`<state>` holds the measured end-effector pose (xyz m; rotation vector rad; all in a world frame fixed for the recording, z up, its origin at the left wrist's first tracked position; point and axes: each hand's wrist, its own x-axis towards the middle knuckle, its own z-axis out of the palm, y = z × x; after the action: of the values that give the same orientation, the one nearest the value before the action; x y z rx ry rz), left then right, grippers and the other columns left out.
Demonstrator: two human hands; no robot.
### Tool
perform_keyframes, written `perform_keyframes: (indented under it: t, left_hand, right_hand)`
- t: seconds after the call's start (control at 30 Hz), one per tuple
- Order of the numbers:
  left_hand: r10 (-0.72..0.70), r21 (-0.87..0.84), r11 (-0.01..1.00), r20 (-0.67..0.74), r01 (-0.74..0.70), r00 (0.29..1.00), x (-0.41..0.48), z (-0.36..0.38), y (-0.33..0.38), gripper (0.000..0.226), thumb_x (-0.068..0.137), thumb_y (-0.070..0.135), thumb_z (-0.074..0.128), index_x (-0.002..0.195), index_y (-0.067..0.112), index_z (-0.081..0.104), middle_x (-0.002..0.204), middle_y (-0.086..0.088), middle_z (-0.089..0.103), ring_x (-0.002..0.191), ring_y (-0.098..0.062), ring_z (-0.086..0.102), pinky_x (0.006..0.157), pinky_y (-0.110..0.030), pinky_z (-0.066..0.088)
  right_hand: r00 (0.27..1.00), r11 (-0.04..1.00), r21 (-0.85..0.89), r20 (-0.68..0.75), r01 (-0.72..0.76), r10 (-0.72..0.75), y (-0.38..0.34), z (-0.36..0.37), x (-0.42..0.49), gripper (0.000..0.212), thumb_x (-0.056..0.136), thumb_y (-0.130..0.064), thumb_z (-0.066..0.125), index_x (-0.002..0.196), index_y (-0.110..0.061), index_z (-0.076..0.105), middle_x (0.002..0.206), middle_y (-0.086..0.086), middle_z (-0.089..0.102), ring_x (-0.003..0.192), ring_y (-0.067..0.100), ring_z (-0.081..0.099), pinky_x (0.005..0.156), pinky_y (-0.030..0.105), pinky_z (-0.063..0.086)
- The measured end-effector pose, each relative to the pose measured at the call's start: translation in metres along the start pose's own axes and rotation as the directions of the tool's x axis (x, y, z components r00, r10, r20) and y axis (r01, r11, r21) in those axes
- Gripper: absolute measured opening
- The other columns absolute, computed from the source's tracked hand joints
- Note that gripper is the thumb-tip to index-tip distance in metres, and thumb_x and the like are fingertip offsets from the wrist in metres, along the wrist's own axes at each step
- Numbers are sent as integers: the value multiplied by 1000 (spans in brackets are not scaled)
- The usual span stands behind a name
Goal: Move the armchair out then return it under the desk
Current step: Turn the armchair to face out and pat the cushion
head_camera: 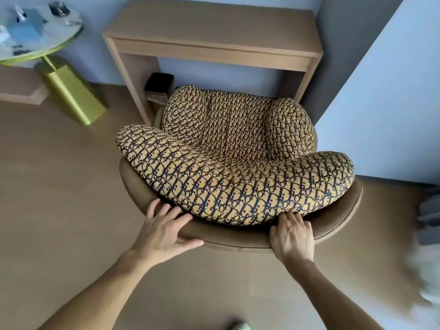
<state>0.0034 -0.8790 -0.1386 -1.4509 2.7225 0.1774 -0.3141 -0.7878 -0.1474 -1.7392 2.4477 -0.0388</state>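
Observation:
The armchair (238, 167) has yellow-and-black patterned cushions in a brown shell. Its front faces the light wooden desk (214, 32) and its seat sits just at the desk's opening, mostly outside it. My left hand (164, 229) rests on the brown rim of the chair's back at the left, thumb below the rim and fingers over its top. My right hand (291, 236) grips the same rim further right, fingertips tucked under the back cushion.
A round table (35, 41) on a green-gold pedestal stands at the left with small items on it. A black bin (158, 88) sits under the desk's left side. A pale blue wall corner (381, 103) juts out at the right. Brown floor (59, 186) lies around the chair.

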Motion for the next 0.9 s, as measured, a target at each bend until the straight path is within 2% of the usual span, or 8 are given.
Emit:
perform_keyframes:
  t: [0.17,0.37,0.47,0.53,0.6,0.67,0.73,0.9]
  left_hand:
    - [-4,-29,1000,-131,0,991,-6,4,15,73,80,88,43,101,25,71,89,5,63,91,-24,59,112,-52,34]
    - [17,-13,1000,-158,-19,987,-13,1,35,64,91,74,40,99,19,71,89,3,66,90,-23,62,112,-49,37]
    - [-3,-104,994,-274,-27,962,-6,3,38,54,97,64,38,97,19,68,87,3,67,85,-22,64,105,-45,42]
    - [-17,-147,988,-388,-44,921,5,0,30,46,100,55,37,109,18,63,99,-1,60,90,-25,60,98,-44,44]
    - [-54,-112,994,-391,11,919,25,-7,21,50,100,54,37,136,24,53,131,-7,51,117,-32,54,109,-52,37]
    - [-145,-110,987,-247,121,958,46,-9,19,62,98,63,29,156,39,27,163,-4,29,150,-34,28,121,-63,18]
    - [-176,-112,981,-193,157,965,56,1,25,68,96,70,20,159,45,11,171,1,14,158,-31,8,121,-68,13]
    - [-181,-118,981,-270,154,946,65,13,39,63,97,66,25,156,45,23,168,3,25,157,-30,14,119,-66,21]
  right_hand:
    - [981,988,155,-192,14,16,8,3,-5,18,77,-29,44,85,-13,44,88,9,53,85,33,49,73,44,41]
    - [959,879,460,-282,126,11,40,-8,-4,61,77,-49,49,131,-19,51,129,5,49,116,33,45,99,51,38]
    - [972,946,277,-206,167,-111,45,-10,0,71,89,-59,46,155,-41,28,164,-13,24,155,20,17,120,60,16]
    - [978,981,125,-167,147,-126,43,-6,8,73,92,-67,37,158,-45,13,168,-20,11,158,12,0,122,62,11]
    - [978,992,33,-174,125,-117,44,-3,15,73,94,-68,32,159,-43,9,169,-16,13,158,13,1,123,61,15]
    - [972,990,-16,-189,139,-140,49,1,21,72,96,-63,32,160,-39,12,169,-11,18,158,16,4,123,59,15]
    - [965,986,-22,-203,163,-164,57,3,24,72,94,-53,37,160,-37,15,168,-7,22,158,19,7,124,58,16]
    - [953,981,16,-241,192,-183,74,-7,37,79,81,-38,46,157,-36,26,163,-8,33,156,19,18,121,56,24]
